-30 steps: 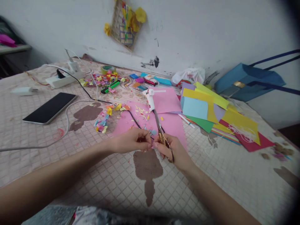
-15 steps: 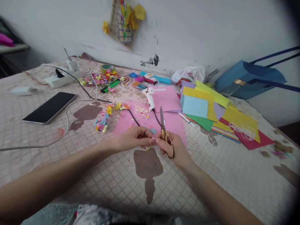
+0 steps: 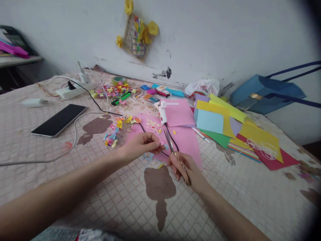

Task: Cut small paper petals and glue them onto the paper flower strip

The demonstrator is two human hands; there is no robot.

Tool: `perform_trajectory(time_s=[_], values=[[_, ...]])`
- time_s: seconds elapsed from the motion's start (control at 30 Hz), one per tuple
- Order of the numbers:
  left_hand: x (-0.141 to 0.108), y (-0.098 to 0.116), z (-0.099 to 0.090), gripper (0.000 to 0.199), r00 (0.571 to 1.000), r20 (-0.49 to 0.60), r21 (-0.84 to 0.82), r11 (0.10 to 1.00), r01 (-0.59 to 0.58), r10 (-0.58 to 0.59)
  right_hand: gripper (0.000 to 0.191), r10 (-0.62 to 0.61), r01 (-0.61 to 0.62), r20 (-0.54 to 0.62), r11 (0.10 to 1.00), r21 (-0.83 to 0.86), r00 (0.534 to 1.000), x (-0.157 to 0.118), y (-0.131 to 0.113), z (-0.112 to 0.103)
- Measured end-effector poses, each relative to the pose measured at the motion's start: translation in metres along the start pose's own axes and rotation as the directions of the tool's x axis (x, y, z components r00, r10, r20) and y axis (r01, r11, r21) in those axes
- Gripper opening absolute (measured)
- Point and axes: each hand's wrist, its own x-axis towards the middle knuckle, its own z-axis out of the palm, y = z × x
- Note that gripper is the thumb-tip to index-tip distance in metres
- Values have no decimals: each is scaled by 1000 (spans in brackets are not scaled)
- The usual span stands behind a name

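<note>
Between the thumb and fingertips of my left hand is a small pink paper piece. My right hand grips gold-handled scissors, their blades pointing up and away beside the left fingertips. Under and beyond both hands lies a pink sheet scattered with small paper scraps. A white glue gun rests at its far part, its black cord running back between the hands. To the left of the sheet sits a curved strip of colourful paper flowers.
A phone and a white power strip with cables lie on the left. Coloured paper sheets spread on the right, near a blue bag. More paper flowers and a tape roll are at the back.
My hands have moved apart. The pink piece stays in my left fingers, while my right hand has lowered and tilted the scissors. The whole view has shifted slightly.
</note>
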Motion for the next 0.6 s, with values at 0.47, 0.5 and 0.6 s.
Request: perform_trajectory(time_s=[0.47, 0.5, 0.6], values=[[1, 0, -2, 17, 997, -68, -63, 997, -34, 30, 45, -28, 27, 1, 979, -201, 1000, -1, -1, 2], [1, 0, -2, 16, 997, -68, -63, 997, -34, 30, 44, -29, 29, 0, 979, -203, 1000, -1, 0, 2], [2, 0, -2, 15, 997, -67, -68, 997, -34, 30, 43, -40, 41, 5, 978, -203, 999, -1, 1, 2]])
